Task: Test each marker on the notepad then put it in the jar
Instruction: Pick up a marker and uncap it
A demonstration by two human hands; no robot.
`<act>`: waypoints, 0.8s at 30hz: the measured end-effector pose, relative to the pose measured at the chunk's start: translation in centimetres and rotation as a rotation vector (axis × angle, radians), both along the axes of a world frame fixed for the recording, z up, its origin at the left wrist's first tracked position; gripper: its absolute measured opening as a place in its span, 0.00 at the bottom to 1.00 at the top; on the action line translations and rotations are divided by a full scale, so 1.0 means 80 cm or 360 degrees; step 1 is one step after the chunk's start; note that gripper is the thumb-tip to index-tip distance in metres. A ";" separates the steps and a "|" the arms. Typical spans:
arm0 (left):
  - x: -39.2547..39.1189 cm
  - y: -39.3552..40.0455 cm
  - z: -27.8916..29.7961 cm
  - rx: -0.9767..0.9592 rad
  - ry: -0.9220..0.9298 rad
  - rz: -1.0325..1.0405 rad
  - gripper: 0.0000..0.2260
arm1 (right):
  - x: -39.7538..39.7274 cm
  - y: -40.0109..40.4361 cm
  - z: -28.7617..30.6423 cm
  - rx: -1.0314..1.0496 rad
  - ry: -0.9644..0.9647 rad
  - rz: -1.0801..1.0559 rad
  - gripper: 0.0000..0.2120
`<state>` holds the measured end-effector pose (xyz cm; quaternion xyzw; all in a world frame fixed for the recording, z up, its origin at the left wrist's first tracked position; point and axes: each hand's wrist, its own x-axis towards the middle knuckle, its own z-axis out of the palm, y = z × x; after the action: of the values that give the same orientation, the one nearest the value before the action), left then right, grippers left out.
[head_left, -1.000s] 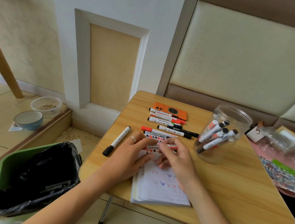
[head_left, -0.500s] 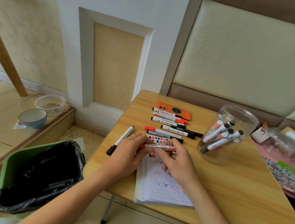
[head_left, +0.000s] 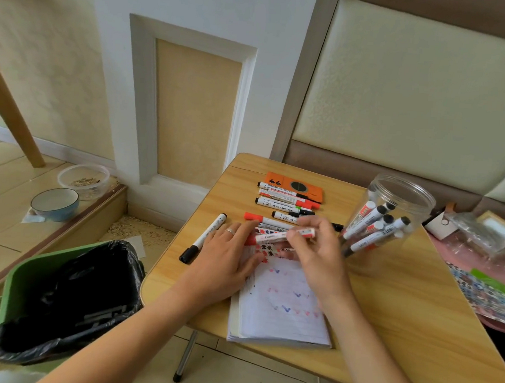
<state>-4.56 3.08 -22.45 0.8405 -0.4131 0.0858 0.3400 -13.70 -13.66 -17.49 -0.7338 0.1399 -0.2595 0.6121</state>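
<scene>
From the head camera, the right hand (head_left: 318,257) pinches a white marker with a red cap (head_left: 284,236) between fingertips and thumb, holding it nearly level just above the top edge of the notepad (head_left: 281,308). The left hand (head_left: 227,259) lies flat, fingers spread and relaxed, pressing on the notepad's upper left corner, a ring on one finger; its fingertips sit right by the marker's red cap end. The notepad's open page carries rows of small red, blue and purple test marks. Off to the right stands the clear jar (head_left: 391,214), tilted, with several capped markers leaning inside. Behind the hands a row of loose markers (head_left: 286,206) lies on the wooden table (head_left: 417,310), next to an orange case (head_left: 294,187). One black-capped marker (head_left: 204,237) lies apart, left of the left hand. Down on the floor to the left, a green bin with a black liner (head_left: 64,300) stands beside the table.
</scene>
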 end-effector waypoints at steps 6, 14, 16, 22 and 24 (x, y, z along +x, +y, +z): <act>0.002 -0.001 -0.001 0.0347 0.0038 -0.0014 0.24 | -0.010 -0.049 0.056 -0.0439 -0.0294 -0.0421 0.09; -0.001 0.000 0.003 0.0497 -0.0031 0.0028 0.24 | -0.036 -0.116 0.172 -0.1095 -0.0595 -0.0933 0.12; -0.003 0.000 0.005 0.0514 -0.0043 0.0015 0.24 | -0.035 -0.131 0.179 -0.1166 -0.0585 -0.1001 0.12; -0.003 0.001 0.004 0.0543 -0.0029 0.0007 0.24 | -0.030 -0.144 0.168 -0.1392 -0.0377 -0.0982 0.11; -0.003 0.001 0.005 0.0554 -0.0016 0.0004 0.24 | -0.025 -0.145 0.156 -0.1507 -0.0094 -0.0950 0.10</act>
<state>-4.81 3.13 -22.07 0.8867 -0.4223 0.0175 0.1874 -15.72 -25.22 -4.99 -0.8496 0.1926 -0.4763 0.1194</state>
